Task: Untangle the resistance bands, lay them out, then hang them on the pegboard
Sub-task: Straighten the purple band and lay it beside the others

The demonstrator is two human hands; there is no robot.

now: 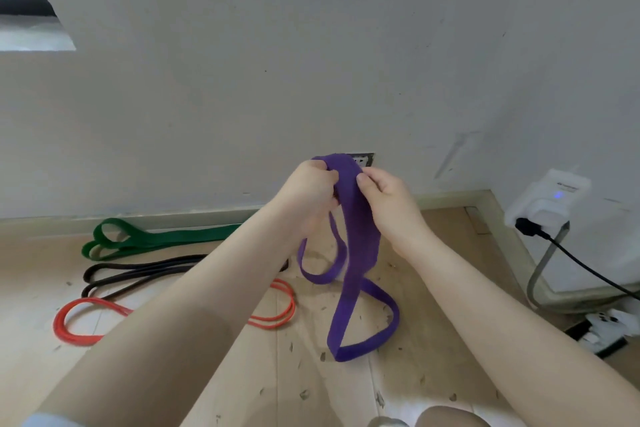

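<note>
Head view, looking down at wooden floor (311, 392) against a pale wall (311, 62). Both hands raised in front of the wall, holding a purple resistance band (358, 243) at its top fold. Left hand (311, 191): grip curled round the band's left edge, fingers wrapped over the fold. Right hand (391, 204): grip pinching the band's right edge, thumb on the near face, fingers behind and hidden. Band held clear of the floor at the top; lower part twisted into hanging loops, one small loop at left below the left hand, one larger loop at bottom crossing over itself; whether the lowest loop touches the floor cannot be told. On the floor to the left, three other bands laid out lengthwise, each apart from the next: green resistance band (156, 239) farthest, along the skirting board (450, 199); black resistance band (138, 274) in the middle; red resistance band (86, 326) nearest, partly hidden behind the left forearm. Wall socket (365, 159) just behind the top of the purple band. At right, a white device (554, 198) with a blue light, black cable (581, 263) plugged in below it and running right. Small dark flecks scattered over the floor boards.
</note>
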